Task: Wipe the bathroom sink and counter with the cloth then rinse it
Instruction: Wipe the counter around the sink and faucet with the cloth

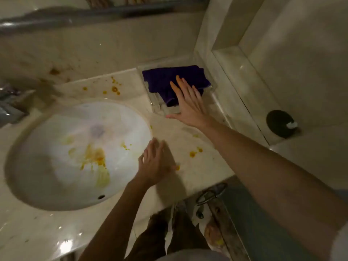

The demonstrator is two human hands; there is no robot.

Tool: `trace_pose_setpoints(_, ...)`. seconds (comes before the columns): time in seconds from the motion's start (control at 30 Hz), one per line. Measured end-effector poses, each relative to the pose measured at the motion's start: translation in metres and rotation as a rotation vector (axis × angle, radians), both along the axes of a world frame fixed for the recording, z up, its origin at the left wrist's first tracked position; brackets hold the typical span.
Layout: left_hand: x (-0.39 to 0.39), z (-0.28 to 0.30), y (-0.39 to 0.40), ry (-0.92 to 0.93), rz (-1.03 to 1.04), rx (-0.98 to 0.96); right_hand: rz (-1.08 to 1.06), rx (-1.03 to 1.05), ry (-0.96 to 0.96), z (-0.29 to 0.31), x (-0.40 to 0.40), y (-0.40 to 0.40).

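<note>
A dark purple cloth (169, 78) lies in a clear tray (160, 108) on the beige counter (188, 132), back right of the sink. My right hand (188, 104) is stretched out flat over the cloth's near edge, fingers apart, with its fingertips at the cloth and nothing gripped. The white oval sink (56, 166) has yellow-orange stains around its middle. My left hand (156, 162) rests flat on the counter at the sink's right rim, holding nothing. Orange spots mark the counter behind the sink and near my left hand.
A chrome faucet (11, 102) shows at the far left edge. A wall ledge (244, 91) runs along the right of the counter, with a black round object (280, 123) below it. The counter's front edge drops to the floor, where my legs and a wire ring show.
</note>
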State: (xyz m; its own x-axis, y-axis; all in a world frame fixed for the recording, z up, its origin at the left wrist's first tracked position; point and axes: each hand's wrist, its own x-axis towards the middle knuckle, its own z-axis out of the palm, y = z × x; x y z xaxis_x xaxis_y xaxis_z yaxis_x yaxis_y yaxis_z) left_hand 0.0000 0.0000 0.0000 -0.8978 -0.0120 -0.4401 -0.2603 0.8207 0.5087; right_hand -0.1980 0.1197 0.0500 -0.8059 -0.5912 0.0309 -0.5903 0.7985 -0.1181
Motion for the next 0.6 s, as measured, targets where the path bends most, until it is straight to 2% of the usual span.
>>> trace_pose_setpoints(0.13, -0.002, -0.013, 0.016, -0.06, -0.024, 0.017, 0.116, 0.196, 0.041, -0.001, -0.044, -0.01)
trace_pose_setpoints(0.27, 0.0, -0.025, 0.013, -0.034, -0.035, 0.002, 0.234, 0.196, 0.067, -0.014, -0.073, -0.002)
trace_pose_setpoints(0.43, 0.001, -0.025, 0.014, -0.02, -0.049, -0.012, 0.338, 0.074, 0.11, -0.024, -0.079, 0.006)
trace_pose_setpoints(0.6, 0.001, -0.033, 0.014, 0.011, -0.017, -0.042, 0.388, -0.225, 0.039, -0.022, -0.089, 0.013)
